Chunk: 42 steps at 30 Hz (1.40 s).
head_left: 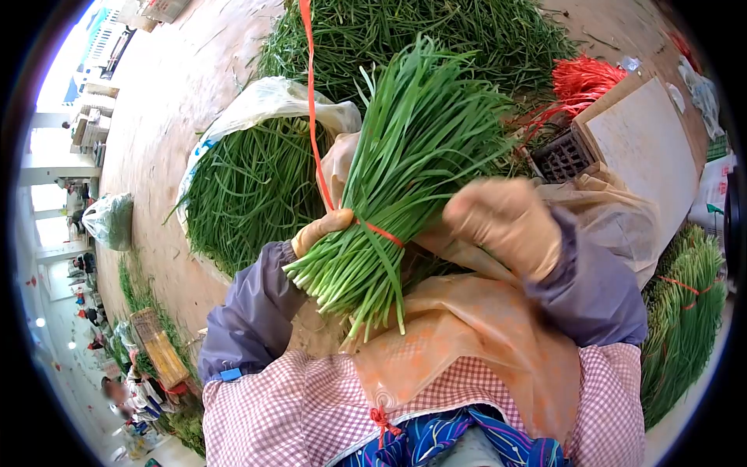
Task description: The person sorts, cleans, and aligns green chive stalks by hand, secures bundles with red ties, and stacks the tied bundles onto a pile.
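My left hand (323, 228) is wrapped around a bunch of garlic chives (389, 194), its thumb pressing on the front near the pale cut ends. The leaves point up and away from me. A red plastic strip (381, 233) crosses the lower stalks. From beside my left thumb, a long red length (313, 101) runs up past the top edge of the view. My right hand (506, 227) is to the right of the bunch, apart from it and smeared by motion, so its finger position is unclear.
A white plastic bag (268, 100) of loose chives lies left, with a large green heap (420, 31) behind. Red strips (583, 82) lie by a dark crate (562, 158) and a flat board (642, 148). Tied bunches (685, 311) stand at right.
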Each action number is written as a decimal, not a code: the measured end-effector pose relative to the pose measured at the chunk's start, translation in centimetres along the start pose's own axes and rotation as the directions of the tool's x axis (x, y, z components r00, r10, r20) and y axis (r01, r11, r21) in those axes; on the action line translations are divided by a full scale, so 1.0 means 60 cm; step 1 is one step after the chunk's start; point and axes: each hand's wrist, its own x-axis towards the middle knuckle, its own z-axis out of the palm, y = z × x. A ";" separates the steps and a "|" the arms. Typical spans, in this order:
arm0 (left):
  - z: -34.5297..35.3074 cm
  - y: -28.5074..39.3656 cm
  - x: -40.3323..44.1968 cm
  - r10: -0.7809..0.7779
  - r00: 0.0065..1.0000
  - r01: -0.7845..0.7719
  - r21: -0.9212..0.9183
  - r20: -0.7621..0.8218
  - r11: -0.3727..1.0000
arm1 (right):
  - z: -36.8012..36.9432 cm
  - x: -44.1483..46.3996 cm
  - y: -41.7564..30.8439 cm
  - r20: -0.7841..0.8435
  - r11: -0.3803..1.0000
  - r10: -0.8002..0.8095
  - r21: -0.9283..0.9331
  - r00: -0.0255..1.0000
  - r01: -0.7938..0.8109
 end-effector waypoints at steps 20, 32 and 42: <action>0.022 -0.010 0.005 0.227 0.969 -0.225 0.036 -0.096 0.974 | -0.264 -0.030 0.149 -0.351 0.055 -0.242 0.926 0.904 0.374; 0.003 -0.001 0.005 0.085 0.986 -0.072 0.099 -0.140 0.992 | 0.029 0.064 0.033 -0.283 0.942 -0.323 -0.190 0.903 0.277; 0.037 -0.001 0.004 0.139 0.969 -0.105 0.172 -0.203 0.980 | 0.058 0.084 0.032 -0.225 0.985 -0.115 -0.153 0.968 0.081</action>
